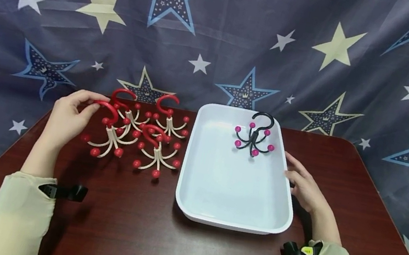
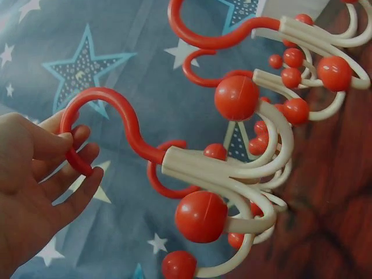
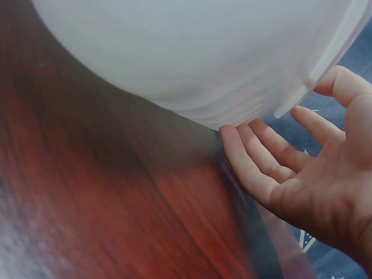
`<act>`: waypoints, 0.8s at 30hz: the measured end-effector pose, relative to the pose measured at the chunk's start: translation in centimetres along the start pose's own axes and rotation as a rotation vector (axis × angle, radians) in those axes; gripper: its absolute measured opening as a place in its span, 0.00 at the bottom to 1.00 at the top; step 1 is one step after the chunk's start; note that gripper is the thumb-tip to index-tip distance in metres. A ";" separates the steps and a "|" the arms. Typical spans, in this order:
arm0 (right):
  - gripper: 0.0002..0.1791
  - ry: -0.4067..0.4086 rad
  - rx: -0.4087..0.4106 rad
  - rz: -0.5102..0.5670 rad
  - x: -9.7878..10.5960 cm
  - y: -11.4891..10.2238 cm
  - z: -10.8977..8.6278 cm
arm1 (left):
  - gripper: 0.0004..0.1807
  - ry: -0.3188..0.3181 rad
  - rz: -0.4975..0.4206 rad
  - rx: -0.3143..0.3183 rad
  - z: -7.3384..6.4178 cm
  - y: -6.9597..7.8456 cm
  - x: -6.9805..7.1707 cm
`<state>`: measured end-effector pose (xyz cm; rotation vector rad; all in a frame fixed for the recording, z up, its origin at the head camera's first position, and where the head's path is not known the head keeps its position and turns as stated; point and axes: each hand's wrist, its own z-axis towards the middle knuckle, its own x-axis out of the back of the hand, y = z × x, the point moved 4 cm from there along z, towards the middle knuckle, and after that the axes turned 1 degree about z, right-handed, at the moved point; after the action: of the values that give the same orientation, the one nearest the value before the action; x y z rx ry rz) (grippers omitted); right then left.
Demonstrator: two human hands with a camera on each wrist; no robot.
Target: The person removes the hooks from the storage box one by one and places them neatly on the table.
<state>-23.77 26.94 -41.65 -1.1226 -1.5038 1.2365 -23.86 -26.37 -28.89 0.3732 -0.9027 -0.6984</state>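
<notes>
1. Head view: left hand (image 1: 72, 119) pinches a hanger (image 1: 110, 133) by its curved red end; its long axis slants down and rightward from this grip.
2. Well right of the grip, past three other hangers (image 1: 157, 152), stands the tray (image 1: 234, 191).
3. Nearer it, the right hand (image 1: 306, 187) touches its right side, fingers loosely extended.
</notes>
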 end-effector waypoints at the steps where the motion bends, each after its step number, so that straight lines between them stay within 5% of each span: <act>1: 0.32 0.001 0.000 0.002 0.0 0.0 0.0 | 0.10 -0.007 -0.008 0.004 -0.1 -0.2 -0.1; 24: 0.32 -0.008 0.035 0.045 0.1 0.0 -0.1 | 0.10 -0.089 -0.068 0.067 -2.4 -4.8 -1.0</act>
<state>-23.71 27.06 -41.61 -1.1351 -1.4646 1.2941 -24.23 -29.07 -33.58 0.4364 -1.0028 -0.7529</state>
